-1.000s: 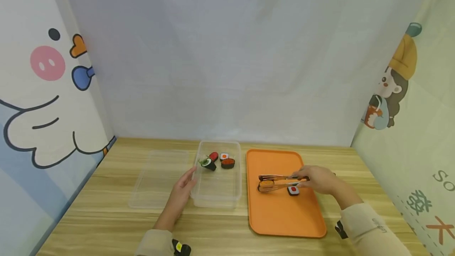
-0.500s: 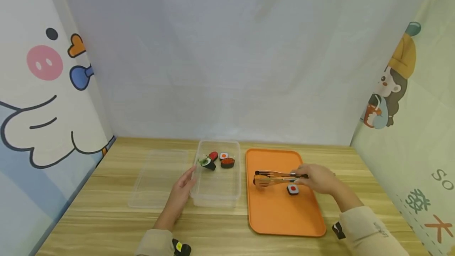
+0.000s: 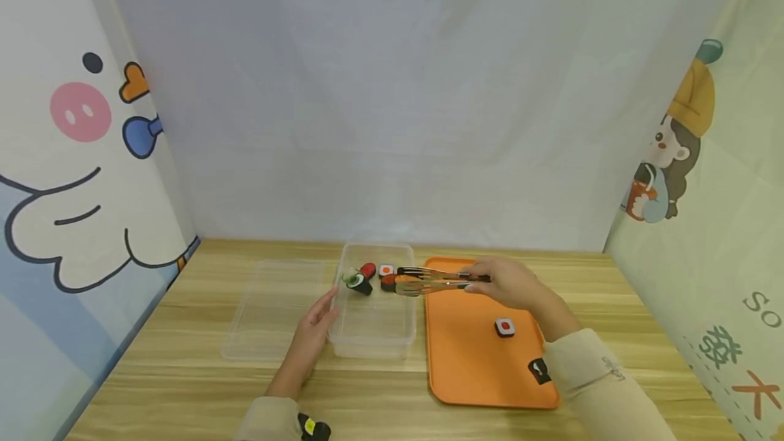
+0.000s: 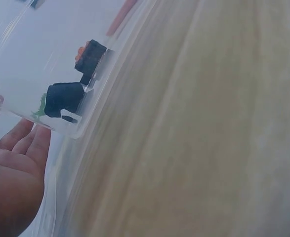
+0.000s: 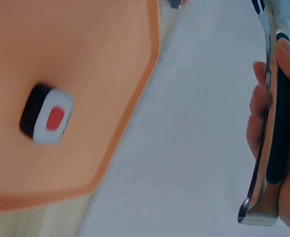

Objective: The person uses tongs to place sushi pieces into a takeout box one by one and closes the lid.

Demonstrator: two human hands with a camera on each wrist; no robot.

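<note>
My right hand (image 3: 508, 282) grips metal serving tongs (image 3: 437, 284) with dark handles; they reach left across the clear plastic box (image 3: 373, 325). Between the tong tips is a toy sushi with an orange top (image 3: 405, 278), mostly hidden by them. In the box lie a green-tufted hand roll (image 3: 359, 282), a red-topped sushi (image 3: 367, 269), a white roll with an orange centre (image 3: 386, 269) and a red roe sushi (image 3: 388, 283), partly covered by the tips. My left hand (image 3: 312, 332) touches the box's left side with extended fingers (image 4: 38, 145).
An orange tray (image 3: 471, 373) lies right of the box, bearing one white roll with a red centre (image 3: 505, 327). A clear flat lid (image 3: 272, 312) lies on the wooden table (image 3: 184, 359) at the left. A pale curtain (image 3: 392, 121) hangs behind the table.
My right hand has lifted the orange-topped sushi off the tray with the tongs and carried it left and away from me, to the box's right side. The left hand has stayed at the box.
</note>
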